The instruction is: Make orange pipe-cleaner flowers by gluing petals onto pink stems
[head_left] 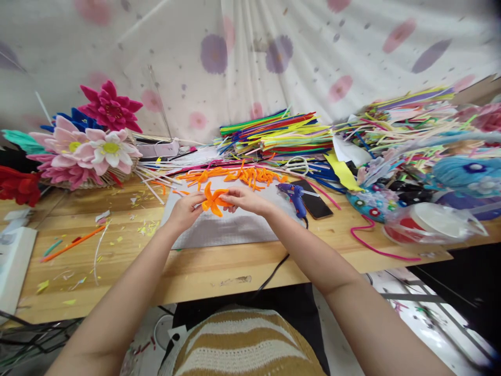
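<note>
Between my two hands, above a grey mat [230,230], is an orange pipe-cleaner flower [213,199] with several pointed petals spread outward. My left hand [188,209] pinches it from the left side. From the right, my right hand [245,200] grips its other edge, fingers curled partly under it. Just behind, several loose orange pipe-cleaner pieces [254,174] lie in a row along the mat's back edge. A purple glue gun [294,196] rests on the mat's right side, beside a dark phone [316,202].
Bundles of coloured pipe cleaners [289,134] are piled along the back. Finished fuzzy flowers [111,149] stand at the left. A white-lidded tub in plastic [434,222] and a pink pipe cleaner [381,253] sit at the right. Scissors [298,165] lie behind the mat.
</note>
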The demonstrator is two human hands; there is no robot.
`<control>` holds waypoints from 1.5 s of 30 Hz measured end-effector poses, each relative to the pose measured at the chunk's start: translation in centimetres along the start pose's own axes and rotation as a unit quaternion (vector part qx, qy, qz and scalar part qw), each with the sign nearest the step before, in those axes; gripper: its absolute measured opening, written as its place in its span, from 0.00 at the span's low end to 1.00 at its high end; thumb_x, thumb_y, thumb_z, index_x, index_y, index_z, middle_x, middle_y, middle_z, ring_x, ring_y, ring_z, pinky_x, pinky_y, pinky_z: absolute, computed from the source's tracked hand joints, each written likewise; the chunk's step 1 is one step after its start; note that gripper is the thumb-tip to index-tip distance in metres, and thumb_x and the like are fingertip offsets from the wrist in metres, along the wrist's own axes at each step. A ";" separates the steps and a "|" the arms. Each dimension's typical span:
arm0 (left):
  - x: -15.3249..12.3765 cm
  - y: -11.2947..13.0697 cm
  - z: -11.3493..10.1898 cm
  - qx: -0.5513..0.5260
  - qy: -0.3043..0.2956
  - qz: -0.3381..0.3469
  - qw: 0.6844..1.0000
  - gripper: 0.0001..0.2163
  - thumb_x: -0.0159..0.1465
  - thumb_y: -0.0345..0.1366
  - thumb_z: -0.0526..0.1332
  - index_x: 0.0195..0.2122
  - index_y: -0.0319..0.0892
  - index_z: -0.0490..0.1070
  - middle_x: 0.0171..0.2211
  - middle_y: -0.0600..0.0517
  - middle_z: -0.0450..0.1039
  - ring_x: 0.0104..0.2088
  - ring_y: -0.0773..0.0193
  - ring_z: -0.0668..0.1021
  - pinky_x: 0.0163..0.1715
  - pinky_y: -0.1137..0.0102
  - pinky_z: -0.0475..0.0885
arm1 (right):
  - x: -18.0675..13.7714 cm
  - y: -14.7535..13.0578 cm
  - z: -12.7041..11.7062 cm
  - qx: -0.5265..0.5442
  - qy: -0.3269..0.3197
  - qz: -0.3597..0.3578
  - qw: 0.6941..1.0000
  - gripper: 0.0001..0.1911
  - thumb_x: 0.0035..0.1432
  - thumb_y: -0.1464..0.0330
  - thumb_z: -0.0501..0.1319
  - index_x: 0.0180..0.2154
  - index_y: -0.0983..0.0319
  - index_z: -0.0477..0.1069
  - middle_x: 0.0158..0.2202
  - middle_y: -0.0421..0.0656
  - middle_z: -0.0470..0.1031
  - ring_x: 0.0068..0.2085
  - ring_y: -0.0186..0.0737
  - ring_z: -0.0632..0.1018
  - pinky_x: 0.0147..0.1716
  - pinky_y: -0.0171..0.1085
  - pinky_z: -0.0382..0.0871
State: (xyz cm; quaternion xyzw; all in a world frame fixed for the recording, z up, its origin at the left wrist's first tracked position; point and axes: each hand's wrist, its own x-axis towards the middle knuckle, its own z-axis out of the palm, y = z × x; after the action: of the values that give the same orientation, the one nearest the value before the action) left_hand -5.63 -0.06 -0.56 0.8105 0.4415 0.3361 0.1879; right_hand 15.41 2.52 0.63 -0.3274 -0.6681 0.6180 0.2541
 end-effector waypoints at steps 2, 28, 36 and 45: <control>-0.1 -0.2 0.1 -0.002 0.011 0.007 1.000 0.11 0.56 0.33 0.54 0.35 0.41 0.76 0.39 0.47 0.76 0.41 0.61 0.76 0.43 0.69 0.69 | -0.3 -0.1 -0.2 -0.011 0.000 0.009 1.000 0.16 0.50 0.57 0.61 0.32 0.65 0.67 0.25 0.39 0.70 0.25 0.28 0.71 0.25 0.30 0.66; 0.0 -0.7 2.0 -0.053 0.118 -0.033 0.991 0.10 0.54 0.35 0.59 0.35 0.41 0.77 0.38 0.48 0.78 0.41 0.60 0.77 0.44 0.67 0.70 | -0.1 1.7 1.0 -0.506 0.229 -0.326 0.765 0.12 0.61 0.65 0.52 0.36 0.61 0.73 0.35 0.44 0.77 0.35 0.37 0.74 0.34 0.35 0.63; 0.1 -0.3 1.9 -0.030 0.107 -0.036 0.993 0.10 0.55 0.34 0.58 0.34 0.41 0.77 0.36 0.49 0.78 0.38 0.62 0.78 0.41 0.68 0.71 | 0.3 1.6 0.5 -0.499 0.186 -0.341 0.775 0.10 0.60 0.68 0.52 0.36 0.61 0.72 0.36 0.43 0.77 0.36 0.36 0.74 0.34 0.35 0.62; 0.1 0.1 1.7 -0.006 0.067 -0.028 0.997 0.12 0.55 0.31 0.55 0.35 0.42 0.77 0.39 0.49 0.78 0.40 0.62 0.77 0.43 0.69 0.70 | -0.1 1.2 0.7 -0.543 0.166 -0.288 0.771 0.11 0.61 0.65 0.52 0.36 0.61 0.71 0.37 0.45 0.75 0.37 0.37 0.71 0.34 0.35 0.59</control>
State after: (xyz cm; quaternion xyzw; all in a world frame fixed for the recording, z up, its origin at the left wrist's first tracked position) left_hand -4.34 -0.01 -1.67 0.7727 0.4733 0.3866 0.1718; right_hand 15.13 1.97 -0.59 -0.3009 -0.9028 -0.0141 0.3069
